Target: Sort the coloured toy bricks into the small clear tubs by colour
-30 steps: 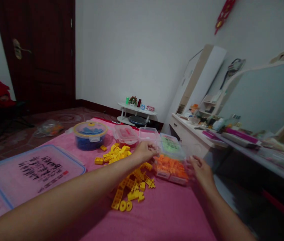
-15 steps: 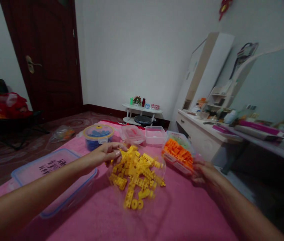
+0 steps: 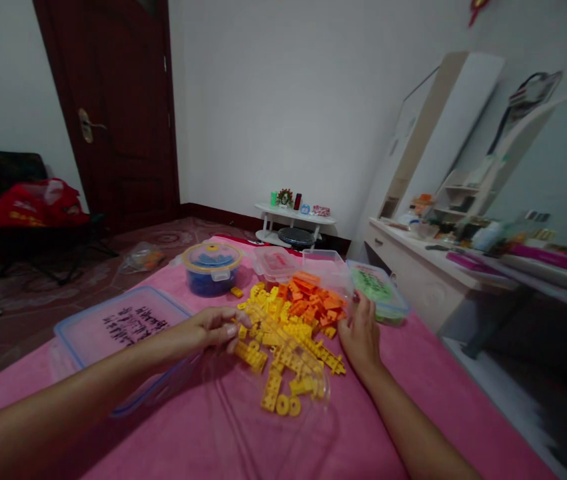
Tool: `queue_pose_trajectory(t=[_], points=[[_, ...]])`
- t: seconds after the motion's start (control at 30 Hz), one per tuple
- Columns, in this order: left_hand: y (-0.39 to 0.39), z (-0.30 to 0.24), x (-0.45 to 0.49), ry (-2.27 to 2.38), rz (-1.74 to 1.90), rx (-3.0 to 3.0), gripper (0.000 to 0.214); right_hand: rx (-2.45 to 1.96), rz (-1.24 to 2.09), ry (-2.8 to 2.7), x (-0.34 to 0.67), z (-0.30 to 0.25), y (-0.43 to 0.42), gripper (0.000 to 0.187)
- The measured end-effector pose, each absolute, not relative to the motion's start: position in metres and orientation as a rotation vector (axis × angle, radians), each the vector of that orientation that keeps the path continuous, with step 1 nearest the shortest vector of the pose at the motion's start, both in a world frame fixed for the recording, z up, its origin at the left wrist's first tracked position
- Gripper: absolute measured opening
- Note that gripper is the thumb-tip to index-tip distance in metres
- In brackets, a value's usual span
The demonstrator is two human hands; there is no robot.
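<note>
My left hand [image 3: 221, 327] is closed, thumb and fingers on the edge of a clear plastic container [image 3: 324, 390], whose see-through wall spans the yellow bricks. Those yellow toy bricks [image 3: 268, 387] lie in a loose heap on the pink cloth, two small rings at the near end. Orange toy bricks [image 3: 316, 303] spread over the heap's far right part. Beside them my right hand [image 3: 361, 327] has its fingers curled at the side of a clear plastic box [image 3: 347, 283]; the box's outline is faint and partly hidden by the hand and bricks.
On the pink cloth [image 3: 173, 433] a large clear lidded box [image 3: 98, 333] with writing lies at left. Behind stand a round tub of blue pieces [image 3: 211, 283], a clear box with red writing [image 3: 276, 263] and, at right, a box of green pieces [image 3: 376, 287]. A dresser [image 3: 413, 267] stands beyond.
The orange bricks have gone from inside the box at right onto the yellow heap. My right hand has moved left with the box. The view has shifted slightly.
</note>
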State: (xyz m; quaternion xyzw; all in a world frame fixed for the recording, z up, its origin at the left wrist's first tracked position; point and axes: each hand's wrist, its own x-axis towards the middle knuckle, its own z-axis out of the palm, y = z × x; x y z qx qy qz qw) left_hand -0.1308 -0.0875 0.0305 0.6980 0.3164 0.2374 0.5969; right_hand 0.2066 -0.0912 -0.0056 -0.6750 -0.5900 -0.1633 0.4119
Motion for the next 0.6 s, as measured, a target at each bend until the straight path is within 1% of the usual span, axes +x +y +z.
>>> queue_pose_trajectory(t=[0.13, 0.33, 0.6], points=[[-0.092, 0.03, -0.129, 0.759, 0.545, 1.642, 0.044, -1.496, -0.409, -1.49, 0.205, -0.004, -0.092, 0.056], [-0.093, 0.026, -0.125, 0.731, 0.54, 1.627, 0.04, -1.278, -0.447, -1.445, 0.196, 0.008, -0.093, 0.047], [-0.094, 0.025, -0.124, 0.722, 0.61, 1.535, 0.038, -1.217, -0.441, -1.391, 0.199, 0.014, -0.095, 0.051]])
